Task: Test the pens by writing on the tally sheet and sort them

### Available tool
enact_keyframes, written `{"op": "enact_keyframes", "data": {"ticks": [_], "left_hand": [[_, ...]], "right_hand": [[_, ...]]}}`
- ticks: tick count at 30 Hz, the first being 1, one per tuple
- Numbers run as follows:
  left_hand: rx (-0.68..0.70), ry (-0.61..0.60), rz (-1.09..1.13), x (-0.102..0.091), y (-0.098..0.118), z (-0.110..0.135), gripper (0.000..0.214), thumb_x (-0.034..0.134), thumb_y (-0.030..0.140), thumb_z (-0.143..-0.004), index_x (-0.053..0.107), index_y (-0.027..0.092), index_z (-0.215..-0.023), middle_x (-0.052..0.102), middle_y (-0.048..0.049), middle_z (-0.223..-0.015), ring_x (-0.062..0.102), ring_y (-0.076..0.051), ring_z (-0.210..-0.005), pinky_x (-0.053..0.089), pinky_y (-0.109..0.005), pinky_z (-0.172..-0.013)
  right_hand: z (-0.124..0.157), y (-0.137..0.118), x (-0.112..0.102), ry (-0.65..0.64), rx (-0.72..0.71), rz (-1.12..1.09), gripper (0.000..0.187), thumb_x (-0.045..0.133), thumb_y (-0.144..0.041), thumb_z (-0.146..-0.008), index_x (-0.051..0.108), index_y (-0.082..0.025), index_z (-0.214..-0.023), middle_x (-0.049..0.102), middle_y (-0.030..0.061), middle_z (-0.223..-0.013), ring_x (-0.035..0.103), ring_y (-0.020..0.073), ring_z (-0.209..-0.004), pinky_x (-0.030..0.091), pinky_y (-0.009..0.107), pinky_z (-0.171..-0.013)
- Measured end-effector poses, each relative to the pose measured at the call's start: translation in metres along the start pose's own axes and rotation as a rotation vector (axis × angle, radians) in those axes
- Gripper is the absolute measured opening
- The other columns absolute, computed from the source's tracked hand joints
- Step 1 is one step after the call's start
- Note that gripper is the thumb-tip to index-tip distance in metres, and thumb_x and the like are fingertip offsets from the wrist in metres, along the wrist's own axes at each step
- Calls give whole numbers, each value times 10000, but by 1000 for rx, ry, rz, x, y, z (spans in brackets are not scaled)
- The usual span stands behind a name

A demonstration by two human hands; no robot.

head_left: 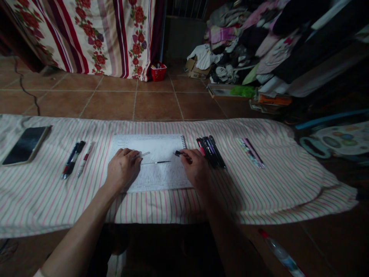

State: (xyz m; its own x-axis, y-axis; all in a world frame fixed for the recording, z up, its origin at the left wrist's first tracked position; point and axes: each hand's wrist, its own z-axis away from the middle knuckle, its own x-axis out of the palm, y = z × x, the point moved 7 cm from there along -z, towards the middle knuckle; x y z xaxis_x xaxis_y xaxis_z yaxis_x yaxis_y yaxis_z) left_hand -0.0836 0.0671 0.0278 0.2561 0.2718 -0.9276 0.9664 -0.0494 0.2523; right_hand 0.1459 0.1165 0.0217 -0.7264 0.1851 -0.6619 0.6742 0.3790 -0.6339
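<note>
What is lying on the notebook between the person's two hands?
In the head view, a thin pen lies on the notebook, between the left hand and the right hand.

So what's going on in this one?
A person sits at a striped cloth with both hands over a spiral notebook. The left hand pinches a pale translucent pen part, and the right hand holds a short black pen piece. A thin dark pen lies across the page between them. A row of dark pens sits right of the notebook, more pens sit left of it, and a phone lies farther left.
</note>
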Motion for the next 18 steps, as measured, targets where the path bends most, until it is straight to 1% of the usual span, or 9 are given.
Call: {"op": "enact_keyframes", "data": {"ticks": [4,7,9,11,15,18], "left_hand": [[26,15,17,-5,-1,4,241,481,295,-861,679,188,-946,675,-100,-926,566,-267,-886,483,-380,-726],[34,41,22,-6,-4,8,254,460,298,-872,678,188,-944,674,-99,-943,567,-256,-886,486,-386,-759],[28,78,20,-7,-6,13,254,461,290,-870,672,185,-964,666,-103,-970,565,-253,-897,485,-395,-789],[8,145,6,-11,-7,19,246,471,277,-862,664,186,-985,652,-109,-992,556,-264,-921,483,-413,-813],[-41,262,-10,-20,0,34,230,483,261,-864,642,198,-1018,624,-114,-1039,535,-287,-1000,468,-444,-863],[-79,291,6,-25,7,43,235,480,240,-868,627,191,-1044,599,-130,-1112,496,-310,-1109,446,-492,-903]], "right_hand": [[3,-9,11,-71,-25,-60,172,535,-200,-822,683,-198,-911,631,60,-868,621,152,-704,520,283,-670],[6,-16,22,-147,-44,-66,172,563,-214,-819,691,-218,-933,620,47,-883,616,140,-692,516,272,-654],[8,-21,29,-198,-70,-34,180,585,-210,-809,696,-231,-950,612,41,-891,614,139,-703,515,274,-670],[9,-25,34,-229,-97,5,188,603,-209,-802,701,-242,-959,603,40,-900,610,143,-719,516,284,-692],[8,-32,38,-235,-132,43,197,619,-213,-800,703,-252,-974,582,46,-909,604,160,-760,513,299,-714],[7,-35,40,-221,-161,56,190,624,-207,-799,709,-250,-964,573,51,-908,603,179,-807,511,319,-748]]}}
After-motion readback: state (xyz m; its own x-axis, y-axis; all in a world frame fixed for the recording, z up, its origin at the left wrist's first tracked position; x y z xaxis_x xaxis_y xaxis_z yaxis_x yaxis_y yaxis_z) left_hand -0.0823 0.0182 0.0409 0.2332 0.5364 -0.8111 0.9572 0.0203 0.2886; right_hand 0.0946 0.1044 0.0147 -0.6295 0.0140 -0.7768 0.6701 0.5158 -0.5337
